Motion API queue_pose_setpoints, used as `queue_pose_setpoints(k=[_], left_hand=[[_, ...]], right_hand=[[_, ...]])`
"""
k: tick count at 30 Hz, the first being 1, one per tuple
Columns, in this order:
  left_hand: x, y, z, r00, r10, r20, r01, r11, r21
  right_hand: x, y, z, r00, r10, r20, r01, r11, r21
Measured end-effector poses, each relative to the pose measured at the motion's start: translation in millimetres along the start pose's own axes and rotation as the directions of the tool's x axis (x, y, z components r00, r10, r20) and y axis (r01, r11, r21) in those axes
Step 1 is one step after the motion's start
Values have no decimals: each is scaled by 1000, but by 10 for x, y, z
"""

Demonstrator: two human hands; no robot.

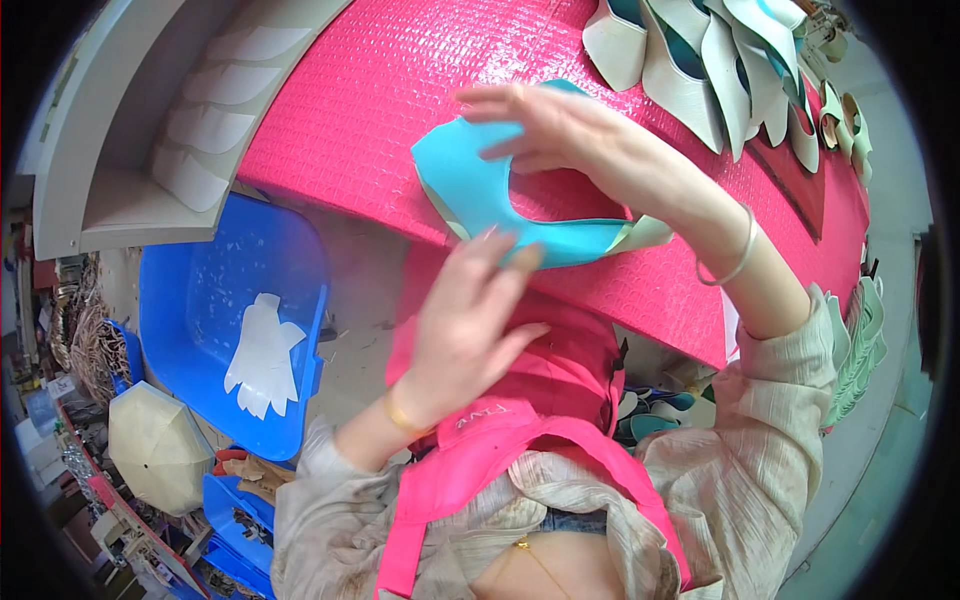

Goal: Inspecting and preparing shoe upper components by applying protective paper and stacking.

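Note:
A turquoise-lined shoe upper [465,170] with pale green edges lies curved on the pink-covered table [350,110], at its near edge. Over the upper's far side is my right hand [565,130], its fingers stretched out and smeared by motion. The fingertips of my left hand [460,325] are at the near edge of the upper, with the thumb held well apart. Whether those fingertips press on the material I cannot tell. Neither hand is closed round anything.
Several pale shoe uppers [690,75] are bunched at the table's far right. A blue bin [175,260] holding white cut pieces [265,355] stands at left, below a grey shelf [140,205] with pale pieces [210,130]. Green pieces [860,340] are stacked at right.

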State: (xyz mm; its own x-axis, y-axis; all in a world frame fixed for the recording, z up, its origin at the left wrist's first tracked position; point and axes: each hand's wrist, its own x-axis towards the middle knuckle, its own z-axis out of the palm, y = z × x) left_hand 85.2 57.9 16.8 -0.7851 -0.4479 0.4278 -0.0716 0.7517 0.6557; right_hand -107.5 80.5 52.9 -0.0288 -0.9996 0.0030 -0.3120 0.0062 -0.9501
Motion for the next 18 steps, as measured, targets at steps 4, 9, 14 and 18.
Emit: queue_pose_setpoints(k=[4, 9, 14, 18], left_hand=[[168, -375, 533, 997, 69, -24, -71, 987, -146], [286, -423, 511, 994, 106, 9, -103, 977, -185], [291, -471, 547, 994, 104, 46, -96, 985, -145], [329, -423, 531, 994, 96, 53, -90, 991, -100]], right_hand=[[39, -11, 102, 959, 213, -189, -108, 887, 450], [-729, 36, 133, 999, 10, 41, 31, 469, -883], [-880, 115, 182, 995, 51, -86, -89, 51, -995], [-872, 164, 127, 988, -139, -73, -64, 67, -996]])
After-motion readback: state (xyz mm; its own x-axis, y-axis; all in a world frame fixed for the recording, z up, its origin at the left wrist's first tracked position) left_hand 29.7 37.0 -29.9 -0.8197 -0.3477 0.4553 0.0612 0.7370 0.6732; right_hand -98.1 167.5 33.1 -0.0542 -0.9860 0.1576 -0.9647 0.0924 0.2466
